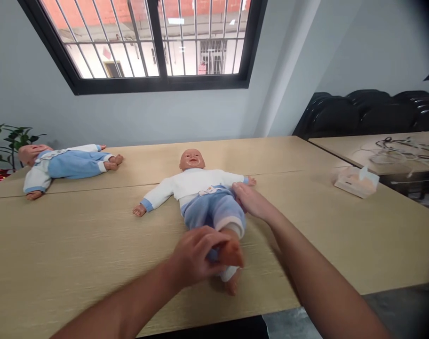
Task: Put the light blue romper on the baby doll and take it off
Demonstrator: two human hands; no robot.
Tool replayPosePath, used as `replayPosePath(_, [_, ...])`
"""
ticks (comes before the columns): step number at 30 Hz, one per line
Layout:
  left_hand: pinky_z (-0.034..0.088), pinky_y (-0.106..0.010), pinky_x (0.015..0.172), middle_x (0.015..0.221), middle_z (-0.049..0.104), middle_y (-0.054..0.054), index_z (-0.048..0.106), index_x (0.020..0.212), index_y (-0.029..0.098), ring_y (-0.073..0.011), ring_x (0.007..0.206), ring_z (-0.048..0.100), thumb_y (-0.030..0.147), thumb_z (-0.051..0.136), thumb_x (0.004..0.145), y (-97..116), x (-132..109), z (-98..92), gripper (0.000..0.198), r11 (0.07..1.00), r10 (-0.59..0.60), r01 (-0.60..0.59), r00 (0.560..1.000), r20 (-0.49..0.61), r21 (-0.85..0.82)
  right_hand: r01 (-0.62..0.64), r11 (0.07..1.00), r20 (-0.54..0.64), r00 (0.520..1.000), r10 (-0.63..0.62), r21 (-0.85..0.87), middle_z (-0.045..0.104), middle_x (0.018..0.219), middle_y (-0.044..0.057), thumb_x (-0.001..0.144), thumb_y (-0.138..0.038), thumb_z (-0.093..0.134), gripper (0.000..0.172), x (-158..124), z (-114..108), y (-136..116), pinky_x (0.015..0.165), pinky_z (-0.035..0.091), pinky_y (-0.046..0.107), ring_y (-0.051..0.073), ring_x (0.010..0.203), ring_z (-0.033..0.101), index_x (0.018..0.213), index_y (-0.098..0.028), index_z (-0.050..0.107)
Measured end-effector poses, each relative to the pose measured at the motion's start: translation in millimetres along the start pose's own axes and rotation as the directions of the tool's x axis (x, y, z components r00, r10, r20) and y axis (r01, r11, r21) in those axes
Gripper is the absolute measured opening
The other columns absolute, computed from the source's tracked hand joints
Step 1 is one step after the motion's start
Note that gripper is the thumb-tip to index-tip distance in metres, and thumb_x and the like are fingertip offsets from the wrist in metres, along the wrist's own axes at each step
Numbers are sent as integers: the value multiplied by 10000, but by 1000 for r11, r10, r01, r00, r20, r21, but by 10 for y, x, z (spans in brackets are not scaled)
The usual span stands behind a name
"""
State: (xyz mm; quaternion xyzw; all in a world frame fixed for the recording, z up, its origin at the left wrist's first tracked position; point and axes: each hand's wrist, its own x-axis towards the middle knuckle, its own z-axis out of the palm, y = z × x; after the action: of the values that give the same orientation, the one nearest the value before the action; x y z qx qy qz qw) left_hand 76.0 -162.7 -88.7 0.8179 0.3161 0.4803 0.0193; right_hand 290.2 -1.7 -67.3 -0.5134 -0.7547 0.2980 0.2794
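A baby doll [196,183] in a white top and blue trousers lies on its back on the wooden table [105,245], head toward the window and arms spread. My left hand [200,252] is wrapped round one of its lower legs near the foot, which is raised above the other leg. The other foot rests lower, beneath that hand. My right hand [250,198] touches the doll's hip at the waist of the trousers, its fingers partly hidden and seemingly pressed on the cloth.
A second doll [73,163] in similar clothes lies at the back left, beside a plant [15,139]. On the right stand a tissue box [355,182], a heap of cables [408,149] on another table, and black chairs [369,113] behind.
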Motion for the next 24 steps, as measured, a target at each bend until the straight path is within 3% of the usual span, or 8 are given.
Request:
replayPosePath(5, [573, -364, 1070, 1001, 750, -69, 677, 1091, 167, -170, 966, 726, 164, 545, 1025, 136, 44, 192, 147, 985, 170, -160, 967, 191, -67, -74, 994, 173, 983, 59, 83, 749, 1037, 80, 990, -608, 547, 479, -48, 97, -100, 757, 485, 318, 238, 881, 673, 1203, -188, 639])
replayPosePath(8, [504, -419, 1170, 994, 751, -69, 681, 1087, 152, -172, 966, 712, 114, 493, 1021, 125, 70, 197, 202, 969, 241, -224, 952, 187, -108, -100, 990, 188, 979, 81, 94, 733, 959, 65, 956, -571, 607, 473, -39, 130, -80, 677, 465, 299, 224, 813, 656, 1214, -176, 633])
replayPosePath(10, [494, -447, 1167, 1004, 745, -62, 670, 1114, 171, -181, 966, 689, 118, 511, 1007, 44, 76, 128, 199, 975, 213, -202, 968, 129, -95, -98, 992, 200, 977, 80, 83, 708, 887, 44, 943, -563, 620, 461, -38, 135, -71, 630, 439, 291, 216, 771, 634, 1195, -176, 632])
replayPosePath(13, [513, -441, 1079, 1033, 715, -54, 644, 1128, 206, -194, 1007, 650, 118, 525, 997, -205, 61, -31, 198, 999, -10, 11, 999, -40, 38, -83, 994, 190, 979, 68, 70, 686, 864, 35, 942, -545, 615, 438, -39, 141, -65, 620, 425, 290, 215, 770, 624, 1175, -176, 637])
replayPosePath(16, [524, -407, 954, 1118, 668, -77, 615, 1175, 208, -221, 1027, 616, 241, 607, 986, -540, 24, -179, 192, 928, -340, 358, 928, -151, 107, -61, 997, 159, 986, 53, 44, 704, 928, 46, 949, -514, 606, 418, -37, 161, -48, 677, 444, 300, 222, 819, 640, 1197, -180, 641])
replayPosePath(19, [518, -384, 863, 1081, 651, -78, 613, 1222, 190, -219, 918, 598, 383, 620, 977, -824, -16, -280, 312, 829, -558, 559, 829, -41, 25, -30, 1000, 132, 991, 31, -9, 714, 953, 52, 969, -507, 578, 404, -32, 176, -27, 706, 442, 309, 227, 836, 649, 1206, -185, 641])
replayPosePath(22, [496, -351, 838, 980, 668, -54, 670, 1103, 203, -212, 897, 604, 433, 526, 1017, -1002, -50, -344, 284, 747, -634, 649, 761, 139, -145, -2, 997, 116, 993, 10, -72, 711, 920, 51, 985, -494, 554, 389, -21, 177, -17, 679, 419, 304, 222, 801, 645, 1199, -181, 642])
replayPosePath(24, [492, -331, 816, 933, 677, -42, 660, 1056, 208, -207, 884, 618, 489, 533, 1004, -1096, -76, -362, 313, 642, -707, 713, 693, 140, -283, 4, 993, 99, 995, 8, -115, 710, 890, 53, 990, -457, 550, 346, -13, 177, -17, 651, 394, 295, 215, 777, 640, 1164, -177, 655])
